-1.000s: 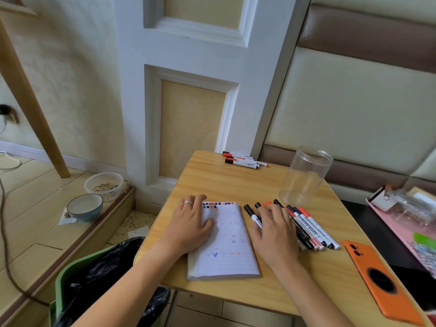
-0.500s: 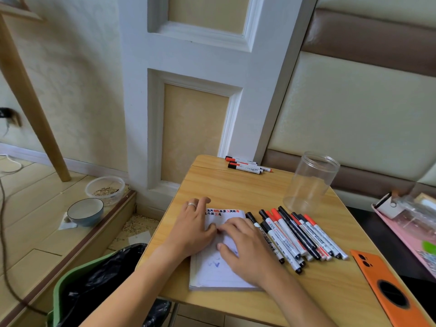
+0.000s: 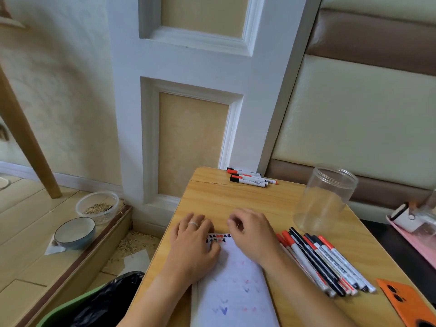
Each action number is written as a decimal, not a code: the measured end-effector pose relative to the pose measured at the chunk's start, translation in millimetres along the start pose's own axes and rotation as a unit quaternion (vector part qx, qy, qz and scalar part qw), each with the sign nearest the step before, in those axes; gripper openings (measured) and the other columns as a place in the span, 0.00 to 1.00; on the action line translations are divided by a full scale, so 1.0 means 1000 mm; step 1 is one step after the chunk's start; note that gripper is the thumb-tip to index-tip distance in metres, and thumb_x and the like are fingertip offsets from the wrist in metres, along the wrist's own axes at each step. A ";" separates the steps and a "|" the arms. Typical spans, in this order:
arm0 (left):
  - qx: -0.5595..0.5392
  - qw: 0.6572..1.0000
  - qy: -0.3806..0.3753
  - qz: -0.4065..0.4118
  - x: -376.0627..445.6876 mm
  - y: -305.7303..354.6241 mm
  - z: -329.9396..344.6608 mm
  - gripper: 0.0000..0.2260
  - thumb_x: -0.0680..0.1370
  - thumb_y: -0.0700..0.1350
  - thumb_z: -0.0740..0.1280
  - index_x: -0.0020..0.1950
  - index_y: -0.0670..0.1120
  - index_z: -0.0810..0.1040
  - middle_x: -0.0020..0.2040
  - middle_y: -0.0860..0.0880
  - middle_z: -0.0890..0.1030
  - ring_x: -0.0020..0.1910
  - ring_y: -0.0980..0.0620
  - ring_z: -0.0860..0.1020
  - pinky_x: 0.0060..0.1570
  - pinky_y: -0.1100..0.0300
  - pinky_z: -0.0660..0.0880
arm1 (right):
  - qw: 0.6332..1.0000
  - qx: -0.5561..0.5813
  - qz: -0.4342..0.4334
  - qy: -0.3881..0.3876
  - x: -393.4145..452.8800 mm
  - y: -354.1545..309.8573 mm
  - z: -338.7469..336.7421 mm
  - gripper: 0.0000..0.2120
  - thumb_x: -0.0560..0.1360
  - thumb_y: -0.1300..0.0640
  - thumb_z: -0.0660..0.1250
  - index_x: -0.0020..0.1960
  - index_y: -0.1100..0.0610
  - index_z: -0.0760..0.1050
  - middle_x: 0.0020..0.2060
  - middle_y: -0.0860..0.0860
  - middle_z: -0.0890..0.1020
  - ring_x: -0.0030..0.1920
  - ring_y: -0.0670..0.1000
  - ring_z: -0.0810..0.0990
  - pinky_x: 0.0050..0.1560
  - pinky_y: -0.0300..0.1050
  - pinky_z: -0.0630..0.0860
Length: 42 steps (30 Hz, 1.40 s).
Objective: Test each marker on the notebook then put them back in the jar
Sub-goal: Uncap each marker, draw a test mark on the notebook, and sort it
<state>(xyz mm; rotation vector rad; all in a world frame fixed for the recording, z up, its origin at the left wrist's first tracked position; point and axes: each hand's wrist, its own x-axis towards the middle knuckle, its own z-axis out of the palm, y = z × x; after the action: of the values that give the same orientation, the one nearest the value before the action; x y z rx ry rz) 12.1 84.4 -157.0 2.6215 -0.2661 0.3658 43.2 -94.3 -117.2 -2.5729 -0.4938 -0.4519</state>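
Against a cream wall with white panelling stood the small wooden table [image 3: 271,199] where we worked. Near us lay the notebook [image 3: 238,286], open, its page carrying small red and blue test ticks and a printed strip along its far edge.

Our left hand [image 3: 195,246], a ring on one finger, rested flat on the page's left side, fingers relaxed and gripping nothing. Our right hand [image 3: 253,234] had come off the markers a second earlier and now sat at the page's far right corner, fingers curled; we could not tell whether they pinched the paper edge. We judged we were about to turn to a fresh page, so testing was paused.

Just right of the notebook lay the row of markers [image 3: 323,263], red and black caps, side by side and none in hand. Beyond them, far right, the clear jar [image 3: 326,197] stood upright and open, with nothing inside. A second small bunch of markers [image 3: 250,179] lay at the table's far edge, well apart.

An orange phone [image 3: 405,300] sat at the near right corner. Left, on the floor, were two bowls [image 3: 75,232].
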 end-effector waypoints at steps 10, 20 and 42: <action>0.014 0.996 -0.074 0.047 0.027 -0.018 -0.013 0.19 0.71 0.63 0.52 0.58 0.60 0.70 0.60 0.59 0.66 0.64 0.55 0.61 0.62 0.55 0.55 | 0.984 -0.152 0.082 -0.051 0.120 0.066 0.022 0.23 0.80 0.58 0.61 0.75 0.55 0.70 0.72 0.51 0.71 0.71 0.54 0.70 0.67 0.50 0.72; -0.014 0.996 -0.085 0.039 0.027 -0.020 -0.013 0.21 0.69 0.66 0.50 0.57 0.62 0.69 0.60 0.60 0.64 0.65 0.57 0.58 0.66 0.54 0.56 | 0.967 -0.208 0.123 -0.077 0.161 0.107 0.037 0.23 0.82 0.63 0.58 0.77 0.58 0.65 0.73 0.54 0.70 0.73 0.57 0.68 0.69 0.54 0.70; -0.078 0.996 0.034 0.021 0.005 -0.007 -0.022 0.24 0.80 0.57 0.66 0.75 0.56 0.64 0.66 0.57 0.71 0.68 0.54 0.66 0.61 0.55 0.62 | 0.974 -0.168 -0.150 0.036 0.006 -0.008 -0.014 0.11 0.74 0.60 0.64 0.55 0.54 0.75 0.41 0.50 0.77 0.43 0.53 0.75 0.42 0.47 0.73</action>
<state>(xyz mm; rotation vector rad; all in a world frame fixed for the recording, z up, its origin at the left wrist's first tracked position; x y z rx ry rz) 14.0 100.6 -139.7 2.4480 -0.3152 0.4298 41.8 -93.7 -100.7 -2.7970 -0.8492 -0.7893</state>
